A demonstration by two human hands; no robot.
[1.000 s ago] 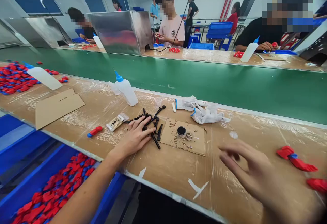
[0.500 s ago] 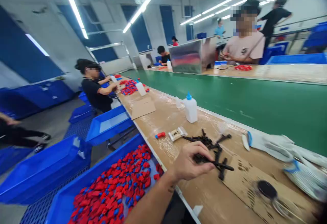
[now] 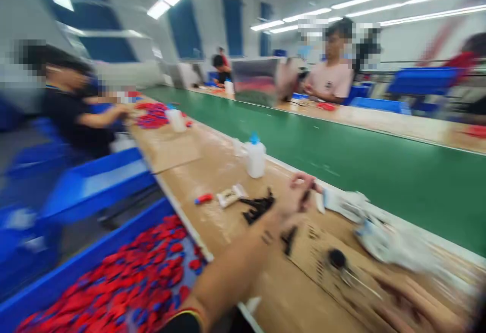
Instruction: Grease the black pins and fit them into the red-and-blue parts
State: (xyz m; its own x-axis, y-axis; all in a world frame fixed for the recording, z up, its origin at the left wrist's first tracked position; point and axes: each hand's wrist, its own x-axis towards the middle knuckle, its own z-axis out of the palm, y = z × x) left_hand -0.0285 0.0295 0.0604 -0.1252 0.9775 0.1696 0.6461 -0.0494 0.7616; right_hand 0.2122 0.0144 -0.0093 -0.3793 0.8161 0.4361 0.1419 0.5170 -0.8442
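My left hand [image 3: 294, 204] is raised over the workbench, its fingers closed in a pinch. A dark piece, smeared by motion, shows between them; it looks like a black plastic part. Below and left of this hand lies a pile of black plastic parts [image 3: 260, 207], and another black part [image 3: 289, 241] rests under the wrist. At the lower right my right hand [image 3: 412, 300] is heavily blurred above a cardboard sheet [image 3: 309, 257]. Near its fingers are a small round pot with black contents [image 3: 336, 258] and a thin pale stick [image 3: 366, 286].
White gloves [image 3: 379, 239] lie at the bench's far edge. A blue-capped bottle [image 3: 256, 158], a wrapped packet [image 3: 231, 196] and a red-blue piece [image 3: 204, 199] stand or lie left. A blue bin [image 3: 94, 237] holds red and blue pieces. A green belt [image 3: 304, 135] runs behind; co-workers sit around.
The view has swung right and blurred. My left hand has lifted away from the black pile, toward the bench's far edge. My right hand has come into view at the lower right.
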